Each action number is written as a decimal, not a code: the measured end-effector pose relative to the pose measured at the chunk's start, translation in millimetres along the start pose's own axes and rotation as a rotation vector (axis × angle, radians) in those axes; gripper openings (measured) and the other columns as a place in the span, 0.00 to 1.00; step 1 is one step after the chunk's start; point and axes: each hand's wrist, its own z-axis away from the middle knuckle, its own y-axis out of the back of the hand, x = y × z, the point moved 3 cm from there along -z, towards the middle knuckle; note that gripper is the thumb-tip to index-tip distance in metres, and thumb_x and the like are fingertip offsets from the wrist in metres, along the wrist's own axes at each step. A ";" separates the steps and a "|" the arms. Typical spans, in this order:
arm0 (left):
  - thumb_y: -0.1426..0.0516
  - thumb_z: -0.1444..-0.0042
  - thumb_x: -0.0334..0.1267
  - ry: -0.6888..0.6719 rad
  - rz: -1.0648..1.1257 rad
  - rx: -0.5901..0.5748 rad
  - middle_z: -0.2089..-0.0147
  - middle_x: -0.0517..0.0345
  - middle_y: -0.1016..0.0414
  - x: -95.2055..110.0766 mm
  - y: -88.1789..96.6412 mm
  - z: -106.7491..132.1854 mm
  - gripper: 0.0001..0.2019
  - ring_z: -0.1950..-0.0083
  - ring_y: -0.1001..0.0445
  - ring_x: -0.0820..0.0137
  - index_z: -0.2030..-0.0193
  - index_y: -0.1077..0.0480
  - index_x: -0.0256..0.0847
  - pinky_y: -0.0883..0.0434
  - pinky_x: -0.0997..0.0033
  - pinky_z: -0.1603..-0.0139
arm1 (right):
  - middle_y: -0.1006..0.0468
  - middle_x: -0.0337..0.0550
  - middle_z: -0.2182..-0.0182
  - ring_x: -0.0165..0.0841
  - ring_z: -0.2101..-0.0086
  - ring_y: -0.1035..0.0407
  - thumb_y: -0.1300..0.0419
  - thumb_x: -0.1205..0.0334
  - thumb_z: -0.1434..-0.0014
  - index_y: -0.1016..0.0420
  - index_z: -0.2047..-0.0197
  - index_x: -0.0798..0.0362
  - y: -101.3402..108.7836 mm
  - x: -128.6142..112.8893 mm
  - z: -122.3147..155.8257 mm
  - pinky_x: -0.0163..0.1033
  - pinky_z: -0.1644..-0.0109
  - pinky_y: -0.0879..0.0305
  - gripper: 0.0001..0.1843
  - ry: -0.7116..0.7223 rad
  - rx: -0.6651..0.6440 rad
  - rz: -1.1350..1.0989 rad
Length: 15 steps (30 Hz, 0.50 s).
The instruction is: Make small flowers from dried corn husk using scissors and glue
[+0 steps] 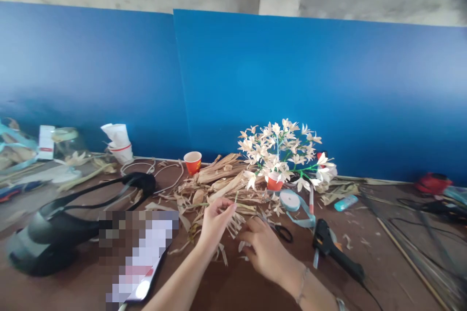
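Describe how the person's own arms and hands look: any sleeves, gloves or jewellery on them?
Both forearms are bare, with no sleeves or gloves in view. The right hand wears a thin chain bracelet at the wrist, and a second metallic-looking band sits further up the arm, cut off by the frame edge. The left hand shows nothing worn.

Left hand (215, 223): pinches a thin green stem (208, 204) between the fingertips. Right hand (266, 252): held open, low over dry corn husk strips (233, 218) and just beside black-handled scissors (283, 233). A glue gun (337, 248) lies farther right. A bunch of pale flowers (280, 150) stands behind the hands.
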 end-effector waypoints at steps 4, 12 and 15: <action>0.41 0.57 0.39 -0.009 -0.012 0.001 0.75 0.57 0.27 -0.4 0.0 -0.2 0.07 0.73 0.32 0.71 0.75 0.29 0.36 0.38 0.76 0.74 | 0.30 0.43 0.63 0.37 0.59 0.38 0.42 0.75 0.54 0.26 0.67 0.52 -12.5 7.6 -4.2 0.40 0.54 0.41 0.11 -0.029 -0.020 -0.006; 0.42 0.56 0.39 0.013 -0.036 -0.037 0.77 0.61 0.31 4.0 -2.3 1.6 0.08 0.77 0.37 0.75 0.77 0.30 0.36 0.40 0.77 0.75 | 0.27 0.40 0.71 0.33 0.67 0.33 0.46 0.74 0.50 0.30 0.72 0.53 8.7 18.0 -9.6 0.36 0.61 0.38 0.07 -0.133 0.152 -0.233; 0.42 0.56 0.40 0.046 -0.042 -0.067 0.77 0.61 0.31 3.5 -3.8 2.9 0.09 0.79 0.40 0.77 0.76 0.30 0.36 0.42 0.77 0.76 | 0.26 0.39 0.72 0.31 0.69 0.32 0.48 0.72 0.47 0.30 0.69 0.53 28.4 16.9 -12.4 0.35 0.63 0.37 0.08 -0.126 0.241 -0.305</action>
